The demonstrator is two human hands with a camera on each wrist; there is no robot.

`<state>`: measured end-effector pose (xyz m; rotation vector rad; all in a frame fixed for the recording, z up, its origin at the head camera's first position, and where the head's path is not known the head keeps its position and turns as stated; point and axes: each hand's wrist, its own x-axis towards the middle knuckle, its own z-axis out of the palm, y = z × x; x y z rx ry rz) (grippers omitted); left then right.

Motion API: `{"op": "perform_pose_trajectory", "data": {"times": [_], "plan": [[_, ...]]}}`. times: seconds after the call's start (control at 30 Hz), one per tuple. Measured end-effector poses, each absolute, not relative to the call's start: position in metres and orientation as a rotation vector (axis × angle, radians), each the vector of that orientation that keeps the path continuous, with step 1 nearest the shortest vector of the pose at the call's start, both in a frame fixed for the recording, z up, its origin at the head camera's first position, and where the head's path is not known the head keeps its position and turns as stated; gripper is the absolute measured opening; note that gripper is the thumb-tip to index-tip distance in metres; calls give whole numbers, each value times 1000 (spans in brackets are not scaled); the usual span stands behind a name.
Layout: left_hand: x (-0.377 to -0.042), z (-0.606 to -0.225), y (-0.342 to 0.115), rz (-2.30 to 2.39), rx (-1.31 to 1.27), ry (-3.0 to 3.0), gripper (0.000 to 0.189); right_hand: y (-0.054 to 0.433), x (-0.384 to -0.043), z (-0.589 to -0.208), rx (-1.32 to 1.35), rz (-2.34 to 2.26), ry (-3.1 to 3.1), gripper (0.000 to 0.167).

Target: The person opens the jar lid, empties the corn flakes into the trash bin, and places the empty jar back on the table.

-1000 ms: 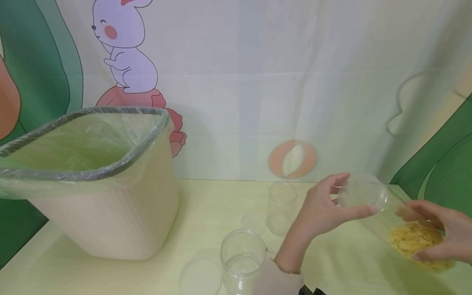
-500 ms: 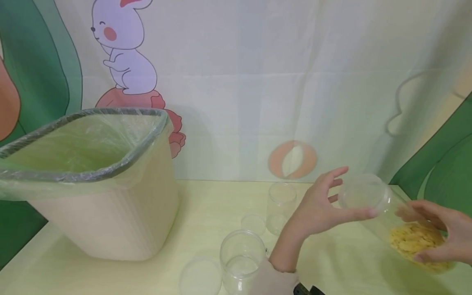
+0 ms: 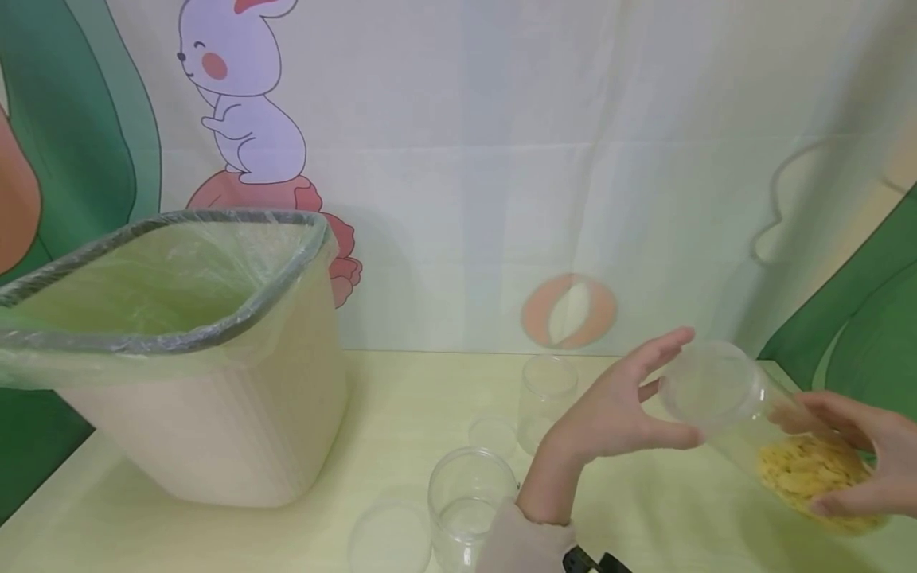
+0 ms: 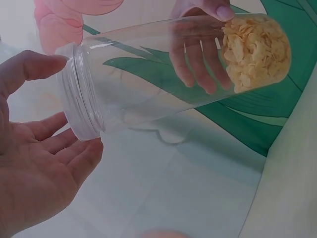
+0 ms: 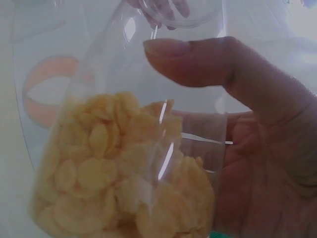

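My right hand (image 3: 870, 458) grips a clear plastic jar (image 3: 745, 446) round its lower part, its thumb across the wall. The jar leans toward the left, mouth end up, over the table. Thin yellow flakes (image 4: 257, 52) fill its bottom. On the mouth end sits a translucent screw lid (image 4: 77, 94). My left hand (image 3: 616, 406) spans that lid, thumb at one edge and fingertips at the opposite one. In the right wrist view the flakes (image 5: 119, 168) show close up through the wall, with my right thumb (image 5: 193, 59) above them.
An uncovered clear jar (image 3: 469, 509) stands at the front, beside a loose lid (image 3: 390, 541). Another clear jar (image 3: 548, 390) is behind my left forearm, near a smaller lid (image 3: 492, 434). A large bin (image 3: 215, 430) with a plastic liner stands at the left; a printed curtain hangs behind.
My left thumb has slid back along the lid's edge to the left, and the hand has turned round the lid. The jar and my right hand have hardly moved.
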<state>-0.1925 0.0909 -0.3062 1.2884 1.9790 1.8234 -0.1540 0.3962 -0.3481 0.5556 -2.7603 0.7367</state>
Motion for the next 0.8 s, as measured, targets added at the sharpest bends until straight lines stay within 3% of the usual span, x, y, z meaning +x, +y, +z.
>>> {"op": "perform_pose_trajectory", "data": {"times": [0.6, 0.8], "plan": [[-192, -306, 92, 1800, 1234, 2024, 75, 397, -153, -350, 581, 742, -2753, 96], [-191, -307, 94, 1853, 1143, 2050, 72, 391, -152, -345, 509, 702, -2811, 86]]}}
